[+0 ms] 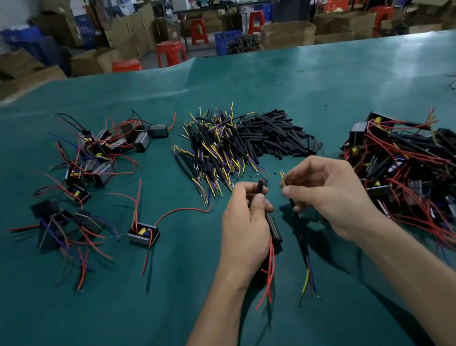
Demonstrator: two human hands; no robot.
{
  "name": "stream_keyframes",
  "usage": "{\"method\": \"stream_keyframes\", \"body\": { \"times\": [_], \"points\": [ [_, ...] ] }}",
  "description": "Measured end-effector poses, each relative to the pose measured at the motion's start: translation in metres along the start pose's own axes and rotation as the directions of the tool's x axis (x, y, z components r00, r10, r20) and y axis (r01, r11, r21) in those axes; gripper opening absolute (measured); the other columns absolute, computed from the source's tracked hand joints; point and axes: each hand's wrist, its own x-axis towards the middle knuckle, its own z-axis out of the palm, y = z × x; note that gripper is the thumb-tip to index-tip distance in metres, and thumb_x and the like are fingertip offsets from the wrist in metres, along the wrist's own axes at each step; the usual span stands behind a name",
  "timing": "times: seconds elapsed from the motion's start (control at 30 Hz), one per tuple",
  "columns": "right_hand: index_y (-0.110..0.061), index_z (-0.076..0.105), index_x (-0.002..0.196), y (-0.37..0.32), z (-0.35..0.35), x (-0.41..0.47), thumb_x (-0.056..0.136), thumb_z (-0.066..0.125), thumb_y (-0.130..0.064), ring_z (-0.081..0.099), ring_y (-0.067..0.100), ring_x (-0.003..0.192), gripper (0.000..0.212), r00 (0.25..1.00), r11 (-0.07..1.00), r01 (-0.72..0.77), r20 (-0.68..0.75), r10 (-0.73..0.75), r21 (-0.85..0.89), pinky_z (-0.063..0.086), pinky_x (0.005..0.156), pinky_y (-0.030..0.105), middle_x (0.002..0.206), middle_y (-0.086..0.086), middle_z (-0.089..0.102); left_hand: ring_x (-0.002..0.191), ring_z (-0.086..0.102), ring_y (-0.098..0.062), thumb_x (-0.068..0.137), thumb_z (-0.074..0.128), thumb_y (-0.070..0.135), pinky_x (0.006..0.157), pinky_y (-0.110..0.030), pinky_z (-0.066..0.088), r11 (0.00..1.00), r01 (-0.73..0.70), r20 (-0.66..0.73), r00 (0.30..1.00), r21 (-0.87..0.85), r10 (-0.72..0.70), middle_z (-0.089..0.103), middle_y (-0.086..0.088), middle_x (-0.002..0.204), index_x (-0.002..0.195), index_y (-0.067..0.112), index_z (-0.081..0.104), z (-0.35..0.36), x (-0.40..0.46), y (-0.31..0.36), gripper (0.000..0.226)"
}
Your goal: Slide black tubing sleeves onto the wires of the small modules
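While the left hand (245, 222) grips a module (274, 229) with a sleeve (260, 190) already on its red wire, the right hand (327, 192) pinches a sleeved yellow-blue lead (300, 233) beside it. Looks like midway: a big done tangle (409, 165) lies right, bare modules (96, 163) wait left, and loose sleeves (279, 135) sit far center.

- I see a black sleeve (259, 188) on a red wire in my left hand (246, 228), its module (274, 229) below.
- Loose sleeves (276, 135) lie heaped mid-tabletop.
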Motion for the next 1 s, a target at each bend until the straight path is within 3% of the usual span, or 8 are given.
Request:
{"method": "stream_keyframes", "body": {
  "times": [0.23, 0.5, 0.67, 0.8, 1.0],
  "points": [
    [0.000, 0.066, 0.079, 0.001, 0.005, -0.001, 0.075, 0.078, 0.016, 0.070, 0.018, 0.064, 0.020, 0.997, 0.995, -0.069, -0.032, 0.072, 0.069, 0.058, 0.057, 0.027, 0.073, 0.011, 0.075, 0.073, 0.057, -0.003, 0.102, 0.049, 0.007, 0.077, -0.029, 0.048, 1.000, 0.007, -0.002, 1.000, 0.014, -0.007, 0.063, 0.010, 0.077, 0.103, 0.018, 0.056, 0.000, -0.001, 0.003, 0.013],
    [0.008, 0.065, 0.080, 0.002, 0.012, -0.003, 0.078, 0.074, 0.016, 0.069, 0.024, 0.060, 0.012, 0.980, 0.957, -0.166, -0.068, 0.187, 0.237, 0.060, 0.061, 0.026, 0.072, 0.019, 0.069, 0.082, 0.064, -0.004, 0.098, 0.052, 0.005, 0.076, -0.019, 0.049, 1.000, 0.013, 0.012, 1.000, -0.006, -0.013, 0.067, 0.008, 0.084, 0.101, 0.021, 0.056, 0.000, -0.002, 0.004, 0.017],
    [0.004, 0.060, 0.074, 0.002, 0.012, -0.002, 0.081, 0.066, 0.021, 0.072, 0.024, 0.063, 0.019, 0.973, 0.938, -0.193, -0.068, 0.221, 0.289, 0.060, 0.060, 0.026, 0.075, 0.022, 0.068, 0.083, 0.065, -0.005, 0.097, 0.054, 0.005, 0.073, -0.014, 0.046, 1.000, 0.009, 0.008, 1.000, -0.029, -0.008, 0.068, 0.008, 0.082, 0.099, 0.022, 0.056, 0.000, -0.002, 0.003, 0.017],
    [0.001, 0.060, 0.070, 0.003, 0.010, -0.002, 0.080, 0.065, 0.022, 0.072, 0.025, 0.065, 0.023, 0.976, 0.927, -0.178, -0.058, 0.208, 0.329, 0.059, 0.060, 0.027, 0.076, 0.023, 0.068, 0.083, 0.065, -0.007, 0.096, 0.054, 0.006, 0.076, -0.021, 0.049, 1.000, -0.004, 0.004, 1.000, -0.027, 0.004, 0.068, 0.007, 0.083, 0.099, 0.021, 0.058, 0.000, -0.002, 0.003, 0.015],
    [-0.001, 0.065, 0.087, 0.002, 0.010, -0.004, 0.079, 0.070, 0.018, 0.072, 0.027, 0.063, 0.022, 0.986, 0.946, -0.127, -0.065, 0.153, 0.300, 0.060, 0.060, 0.028, 0.074, 0.018, 0.071, 0.083, 0.068, -0.010, 0.097, 0.055, 0.008, 0.080, -0.032, 0.055, 0.999, -0.003, -0.012, 1.000, -0.042, 0.002, 0.069, 0.004, 0.085, 0.099, 0.021, 0.058, 0.000, -0.001, 0.002, 0.014]
  ]
}}
